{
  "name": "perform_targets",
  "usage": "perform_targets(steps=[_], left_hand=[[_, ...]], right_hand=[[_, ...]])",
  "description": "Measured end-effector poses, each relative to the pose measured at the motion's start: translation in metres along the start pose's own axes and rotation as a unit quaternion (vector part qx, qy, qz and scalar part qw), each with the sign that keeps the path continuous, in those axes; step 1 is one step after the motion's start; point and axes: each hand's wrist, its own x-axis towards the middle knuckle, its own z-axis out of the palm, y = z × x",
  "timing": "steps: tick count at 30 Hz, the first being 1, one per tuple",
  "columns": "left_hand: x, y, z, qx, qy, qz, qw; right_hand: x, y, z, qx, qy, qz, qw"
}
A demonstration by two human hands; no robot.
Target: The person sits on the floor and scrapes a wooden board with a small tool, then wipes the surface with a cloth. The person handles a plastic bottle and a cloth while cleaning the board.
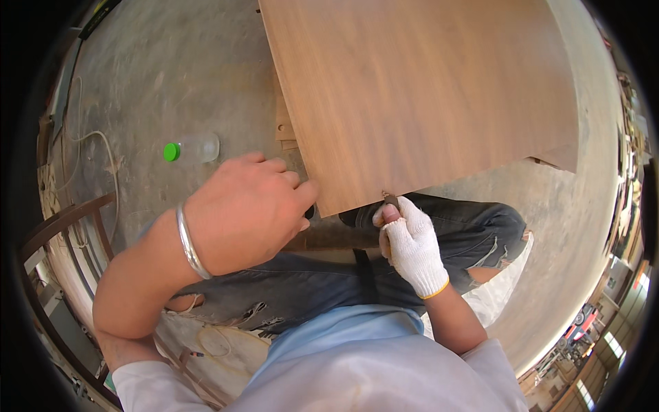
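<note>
A large wood-grain panel (425,89) spreads out in front of me, its near edge just above my lap. My left hand (250,206) is bare, with a silver bangle at the wrist. Its fingers curl beside the panel's near left corner; the fingertips are hidden, so I cannot tell whether they grip anything. At the near edge, right of that corner, my right hand (412,240) wears a white knit glove with the thumb tip bare. Thumb and fingers pinch a small dark brown piece (391,200) against the edge. Brown crumbs (386,193) lie on the panel beside it.
A clear bottle (200,147) with a green cap lies on the concrete floor (171,75) to the left. Smaller wooden boards (283,120) show under the panel's left side. A brown metal frame (68,220) stands at far left, near a pale hose (110,154).
</note>
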Motion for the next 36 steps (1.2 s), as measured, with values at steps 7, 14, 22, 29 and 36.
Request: perform_targets(steps=[7,14,22,29,36], left_hand=[[0.0,0.002,0.0,0.007,-0.001,-0.004,1.0],[0.001,0.001,0.006,0.031,0.044,-0.005,0.999],[-0.002,0.001,0.01,0.049,0.028,-0.039,0.998],[0.0,0.004,0.004,0.068,0.005,-0.041,0.997],[0.0,0.004,0.005,0.058,0.01,-0.043,0.997]], right_hand=[[0.0,0.001,0.014,-0.042,0.001,-0.063,0.997],[-0.002,0.003,0.027,-0.12,-0.004,-0.046,0.992],[-0.002,-0.009,0.009,-0.086,0.021,0.035,0.995],[-0.001,0.001,0.033,-0.144,-0.002,-0.052,0.988],[-0.004,0.007,0.022,-0.136,0.01,-0.056,0.989]])
